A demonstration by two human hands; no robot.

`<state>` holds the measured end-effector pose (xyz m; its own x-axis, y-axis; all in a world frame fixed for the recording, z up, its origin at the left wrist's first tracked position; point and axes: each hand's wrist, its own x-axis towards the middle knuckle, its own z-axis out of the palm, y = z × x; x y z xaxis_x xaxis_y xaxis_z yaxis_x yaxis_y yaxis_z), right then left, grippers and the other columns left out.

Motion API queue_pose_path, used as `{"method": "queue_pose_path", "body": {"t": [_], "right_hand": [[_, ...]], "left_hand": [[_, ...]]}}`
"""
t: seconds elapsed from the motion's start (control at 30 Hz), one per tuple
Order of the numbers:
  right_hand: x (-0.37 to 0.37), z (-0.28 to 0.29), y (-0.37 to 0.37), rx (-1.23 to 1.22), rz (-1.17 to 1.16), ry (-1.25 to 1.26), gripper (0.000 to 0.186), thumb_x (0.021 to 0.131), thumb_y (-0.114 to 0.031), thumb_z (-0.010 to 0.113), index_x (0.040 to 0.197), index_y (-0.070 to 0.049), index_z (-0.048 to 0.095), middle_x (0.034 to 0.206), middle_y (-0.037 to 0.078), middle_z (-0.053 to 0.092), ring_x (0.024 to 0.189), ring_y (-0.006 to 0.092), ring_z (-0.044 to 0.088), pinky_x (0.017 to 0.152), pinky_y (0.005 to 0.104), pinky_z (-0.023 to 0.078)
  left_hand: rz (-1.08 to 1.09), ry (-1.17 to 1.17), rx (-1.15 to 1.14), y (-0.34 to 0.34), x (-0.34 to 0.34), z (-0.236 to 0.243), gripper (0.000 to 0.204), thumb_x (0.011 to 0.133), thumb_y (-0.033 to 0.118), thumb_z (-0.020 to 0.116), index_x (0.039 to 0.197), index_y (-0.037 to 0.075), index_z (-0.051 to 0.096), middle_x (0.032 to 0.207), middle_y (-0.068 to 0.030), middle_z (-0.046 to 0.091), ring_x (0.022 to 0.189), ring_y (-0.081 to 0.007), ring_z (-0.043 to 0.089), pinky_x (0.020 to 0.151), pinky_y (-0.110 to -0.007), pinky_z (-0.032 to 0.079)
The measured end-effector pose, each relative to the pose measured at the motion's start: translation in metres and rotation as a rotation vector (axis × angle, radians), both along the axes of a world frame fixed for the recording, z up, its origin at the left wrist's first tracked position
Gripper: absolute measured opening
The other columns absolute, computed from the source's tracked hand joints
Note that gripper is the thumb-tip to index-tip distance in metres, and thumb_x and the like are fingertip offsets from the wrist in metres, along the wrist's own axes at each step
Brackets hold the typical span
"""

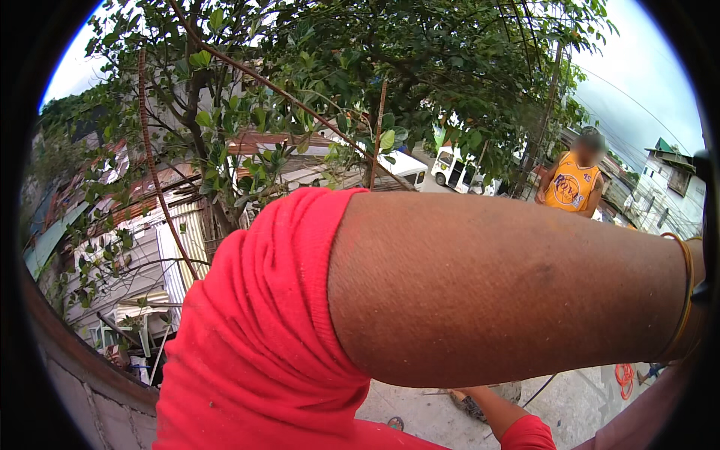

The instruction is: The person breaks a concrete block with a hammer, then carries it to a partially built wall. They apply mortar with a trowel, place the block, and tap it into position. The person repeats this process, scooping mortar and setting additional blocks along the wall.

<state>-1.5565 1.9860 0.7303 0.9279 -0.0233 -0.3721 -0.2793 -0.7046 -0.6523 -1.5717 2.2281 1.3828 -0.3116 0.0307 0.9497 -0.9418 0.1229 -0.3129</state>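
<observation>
My left forearm (487,285), in a rolled red sleeve (262,300), fills the middle and reaches to the right rim, with a thin yellowish band at the wrist (686,292); the hand itself is out of sight. Below it, my right arm in red reaches down toward the concrete, and my right hand (461,394) is mostly hidden behind the left forearm, beside a dark, rough object (472,409) I cannot make out. A dark cord (541,390) runs near it.
A person in a yellow jersey (570,187) stands back right. Rusty rebars (154,165) rise before leafy branches, corrugated roofing (172,255) and white vehicles (450,169). A block wall (90,405) curves at lower left; an orange coil (624,379) lies on the concrete (390,397).
</observation>
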Motion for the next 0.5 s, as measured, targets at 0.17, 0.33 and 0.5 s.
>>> {"method": "queue_pose_path", "body": {"t": [0.17, 0.33, 0.5], "right_hand": [[0.004, 0.046, 0.007, -0.089, -0.048, 0.143, 0.048, 0.091, -0.041, 0.076, 0.112, 0.001, 0.066, 0.082, 0.01, 0.071, 0.061, 0.0179, 0.066, 0.064, 0.0371, 0.054], [0.017, 0.057, 0.015, -0.082, -0.005, 0.055, 0.05, 0.092, -0.036, 0.076, 0.12, 0.004, 0.063, 0.084, 0.008, 0.069, 0.061, 0.0176, 0.064, 0.064, 0.0372, 0.054], [0.008, 0.031, 0.029, 0.399, -0.37, 0.103, 0.032, 0.096, -0.027, 0.071, 0.112, 0.0, 0.061, 0.084, 0.008, 0.065, 0.061, 0.0187, 0.063, 0.055, 0.0342, 0.053]], "left_hand": [[0.434, 0.086, -0.101, 0.057, 0.059, 0.109, 0.024, 0.086, 0.022, 0.065, 0.085, -0.001, 0.073, 0.096, -0.0177, 0.072, 0.093, -0.0318, 0.069, 0.083, -0.041, 0.056], [0.742, 0.185, -0.182, 0.131, 0.08, 0.158, 0.028, 0.09, 0.022, 0.062, 0.092, -0.003, 0.075, 0.098, -0.0195, 0.075, 0.098, -0.0326, 0.071, 0.087, -0.04, 0.057], [0.898, 0.166, -0.114, 0.181, 0.064, 0.12, 0.029, 0.094, 0.019, 0.06, 0.093, -0.005, 0.077, 0.098, -0.0214, 0.076, 0.098, -0.034, 0.074, 0.09, -0.041, 0.059]]}}
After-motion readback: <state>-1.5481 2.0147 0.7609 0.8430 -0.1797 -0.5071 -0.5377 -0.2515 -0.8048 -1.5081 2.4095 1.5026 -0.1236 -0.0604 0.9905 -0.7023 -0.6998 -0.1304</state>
